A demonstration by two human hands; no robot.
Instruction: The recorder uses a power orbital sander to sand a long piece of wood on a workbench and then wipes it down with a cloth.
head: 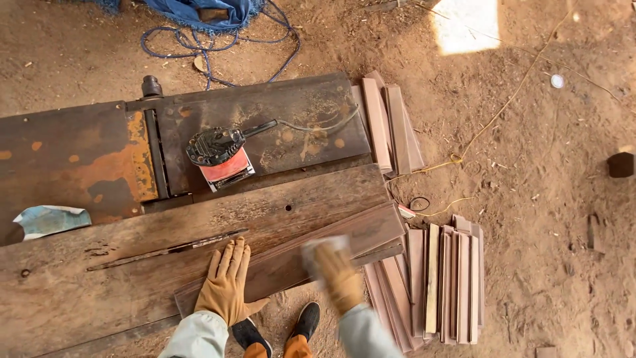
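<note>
Left hand (pixel 225 282): gloved fingers spread, flat on dark brown wooden plank (pixel 291 258) near bench front edge. Right hand (pixel 336 275): blurred, fingers curled on pale sanding sheet (pixel 323 246) against plank.

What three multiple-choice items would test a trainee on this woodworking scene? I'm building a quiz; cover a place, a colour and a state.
1. Where does the red-and-black electric sander sit?
A. on the rusty metal table
B. on the dirt floor
C. in a hand

2. What colour is the coiled rope?
A. yellow
B. blue
C. white

3. How is the tan-gloved left hand?
A. clenched in a fist
B. lifted in the air
C. pressed flat on the dark wooden board

Answers: 1 A, it rests on the metal top; 2 B, blue loops lie on the dirt; 3 C, its fingers are spread on the board.
</note>
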